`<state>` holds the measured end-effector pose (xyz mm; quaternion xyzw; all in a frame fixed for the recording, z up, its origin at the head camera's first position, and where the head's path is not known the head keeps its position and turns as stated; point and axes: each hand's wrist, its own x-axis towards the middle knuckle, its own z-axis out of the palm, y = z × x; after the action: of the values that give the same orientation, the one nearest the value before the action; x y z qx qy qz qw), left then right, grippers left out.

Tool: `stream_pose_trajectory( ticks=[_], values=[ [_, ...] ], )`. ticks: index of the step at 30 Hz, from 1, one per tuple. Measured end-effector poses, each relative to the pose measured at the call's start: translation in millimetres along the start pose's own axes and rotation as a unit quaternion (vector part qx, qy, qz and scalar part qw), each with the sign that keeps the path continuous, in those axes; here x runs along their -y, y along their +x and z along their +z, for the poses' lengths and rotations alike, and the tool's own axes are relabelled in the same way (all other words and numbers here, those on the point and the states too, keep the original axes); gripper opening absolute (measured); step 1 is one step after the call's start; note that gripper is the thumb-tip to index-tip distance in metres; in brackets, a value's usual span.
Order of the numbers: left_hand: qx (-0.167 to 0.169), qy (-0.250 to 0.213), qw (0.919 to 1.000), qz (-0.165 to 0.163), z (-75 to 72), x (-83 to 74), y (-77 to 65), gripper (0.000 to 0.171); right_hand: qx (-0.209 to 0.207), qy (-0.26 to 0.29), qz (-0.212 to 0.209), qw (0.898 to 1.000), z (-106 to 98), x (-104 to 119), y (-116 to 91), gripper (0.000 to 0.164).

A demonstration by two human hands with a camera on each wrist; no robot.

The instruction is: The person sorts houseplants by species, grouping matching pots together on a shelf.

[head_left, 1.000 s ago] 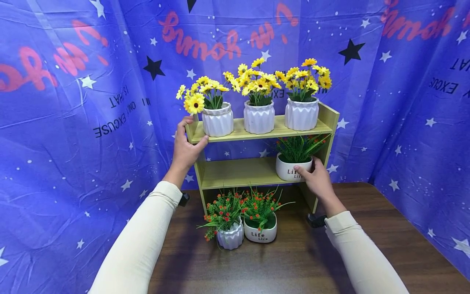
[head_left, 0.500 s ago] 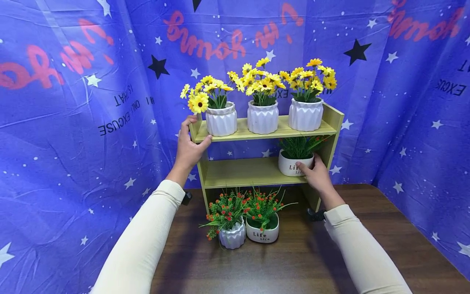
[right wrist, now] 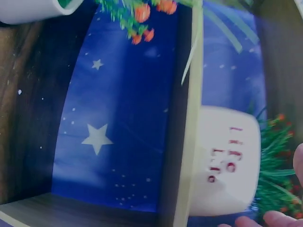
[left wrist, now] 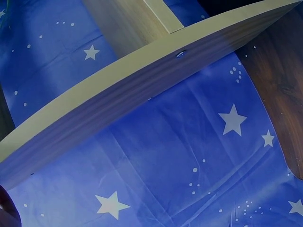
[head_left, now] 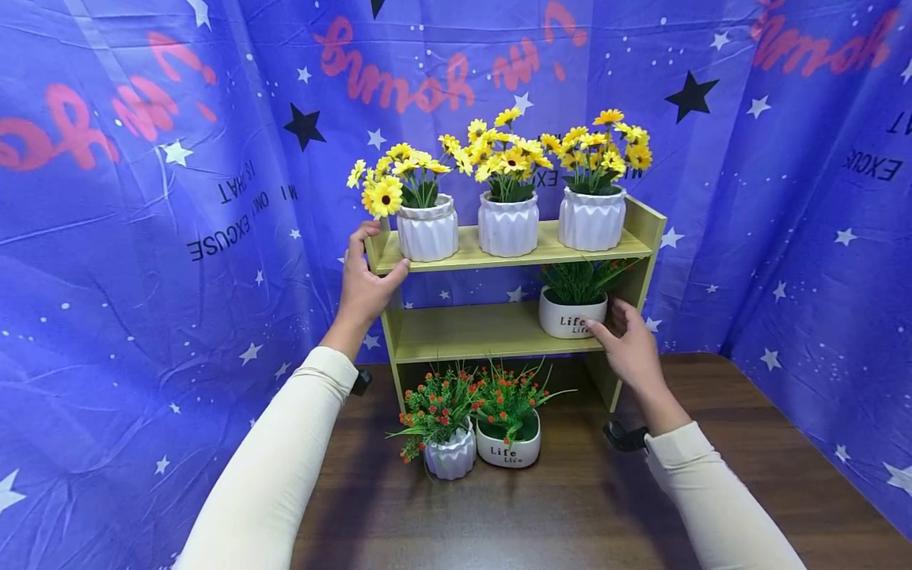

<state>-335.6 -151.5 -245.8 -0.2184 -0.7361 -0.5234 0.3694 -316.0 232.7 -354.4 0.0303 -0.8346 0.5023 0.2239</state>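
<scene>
A starry curtain hangs behind the bench and rack. We judge the pot, on the rack's middle tier at right, stiff and breakable, best cupped round its sides. At the rack's right end, the right hand's fingers grasp nothing; the left hand grips the rack's left end.

Head view: left forearm, cream-sleeved, comes in from 7 o'clock. Left hand at 9, in a C-shaped grip, thumb angled to 1–2. Right forearm, same sleeve, enters from 4–5. Right hand between 3 and 4, fingers loosely bent, thumb apart from them and aimed at 10. Left wrist view: only a sliver of hand, 8 o'clock. Right wrist view: blurred fingertips between 4 and 5.
</scene>
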Motion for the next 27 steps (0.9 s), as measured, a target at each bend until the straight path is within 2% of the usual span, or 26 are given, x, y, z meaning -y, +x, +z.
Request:
stream_pose_trajectory(
  ticks=[6, 9, 13, 18, 27],
  values=[
    [0.005, -0.003, 1.0000, -0.002, -1.8, -7.4, -1.0, 0.055, -0.043, 0.019, -0.013, 0.999, 0.0, -1.0, -37.5, 0.060],
    [0.005, -0.002, 1.0000, -0.003, -1.5, -6.5, -1.5, 0.055, -0.070, 0.035, -0.014, 0.997, 5.1, -6.2, -55.3, 0.054],
    [0.003, -0.003, 1.0000, -0.005, 0.0, -6.7, -3.2, 0.056, -0.085, 0.037, -0.005, 0.996, 13.5, -18.3, -73.9, 0.049],
    [-0.007, 0.002, 0.9999, 0.010, 1.1, -7.2, -3.1, 0.056, -0.066, 0.030, 0.002, 0.997, 30.4, -35.5, -87.5, 0.047],
    [-0.012, 0.007, 0.9997, 0.021, 1.5, -7.5, -2.1, 0.053, 0.027, 0.024, 0.042, 0.998, 62.4, -53.4, -105.7, 0.052]
  ],
)
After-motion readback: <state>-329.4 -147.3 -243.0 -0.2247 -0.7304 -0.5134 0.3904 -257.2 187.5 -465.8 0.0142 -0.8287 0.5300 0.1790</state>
